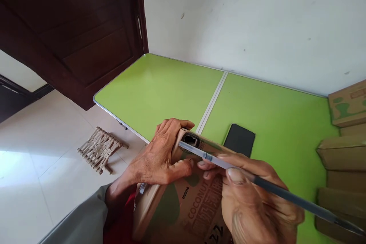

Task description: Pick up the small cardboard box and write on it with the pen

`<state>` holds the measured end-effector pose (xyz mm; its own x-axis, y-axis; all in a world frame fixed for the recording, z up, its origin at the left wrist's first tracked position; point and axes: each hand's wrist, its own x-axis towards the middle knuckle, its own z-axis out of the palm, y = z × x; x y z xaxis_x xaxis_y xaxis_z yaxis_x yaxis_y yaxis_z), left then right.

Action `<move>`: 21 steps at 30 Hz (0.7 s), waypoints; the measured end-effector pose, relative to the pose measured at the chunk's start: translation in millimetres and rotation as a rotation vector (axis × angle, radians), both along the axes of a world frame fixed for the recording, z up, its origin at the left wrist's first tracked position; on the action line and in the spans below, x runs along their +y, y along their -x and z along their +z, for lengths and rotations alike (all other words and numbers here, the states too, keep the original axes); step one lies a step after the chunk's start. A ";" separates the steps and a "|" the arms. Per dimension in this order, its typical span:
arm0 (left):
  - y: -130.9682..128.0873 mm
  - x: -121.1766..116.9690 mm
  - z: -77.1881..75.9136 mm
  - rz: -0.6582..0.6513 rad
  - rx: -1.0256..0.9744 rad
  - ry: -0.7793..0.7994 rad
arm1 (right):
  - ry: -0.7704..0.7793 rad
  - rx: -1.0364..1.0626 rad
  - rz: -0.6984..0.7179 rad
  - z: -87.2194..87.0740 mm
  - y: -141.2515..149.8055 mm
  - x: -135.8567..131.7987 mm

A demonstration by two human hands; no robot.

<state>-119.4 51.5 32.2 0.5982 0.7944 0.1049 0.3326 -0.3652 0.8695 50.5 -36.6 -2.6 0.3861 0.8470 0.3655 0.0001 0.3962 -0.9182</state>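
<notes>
My left hand [162, 160] grips the upper corner of a brown cardboard box [183, 206], its thumb on the printed face and its fingers over the far side. "COCONUT" and handwritten dark marks show on that face. Near my fingers, a dark-rimmed hole [191, 140] opens in the box's narrow side. My right hand [251, 194] pinches a slim, pen-like stick [288, 196], with a pale, translucent-looking front and a dark rear that thins to a point at lower right. The pale end lies right beside the hole; whether it touches the cardboard I cannot tell.
Beneath the box spreads a green folding table [168, 87] against a white wall. A dark phone [239, 140] lies on it. Several brown cartons [343, 152] line the right edge. A small woven stool [100, 148] stands on the tiled floor, left, near a dark door [94, 38].
</notes>
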 end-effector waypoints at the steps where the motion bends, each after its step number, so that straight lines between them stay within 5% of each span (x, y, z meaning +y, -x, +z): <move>1: -0.7 -0.7 0.7 0.001 0.002 -0.005 | -0.010 0.029 -0.016 -0.4 -0.9 1.5; 11: -3.6 0.4 2.5 0.007 0.002 0.022 | -0.029 0.258 -0.015 8.8 -3.9 8.7; 18: -4.0 0.0 3.9 0.015 0.002 0.052 | 0.130 0.295 0.081 32.6 -36.7 -12.2; 21: -4.5 -0.1 4.8 0.021 0.000 0.063 | 0.179 0.290 0.162 28.6 -49.3 -24.4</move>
<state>-114.8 51.4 36.9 0.5815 0.8117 0.0541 0.3400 -0.3029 0.8903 99.8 -61.1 26.0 0.3072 0.9462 0.1016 -0.3193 0.2031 -0.9256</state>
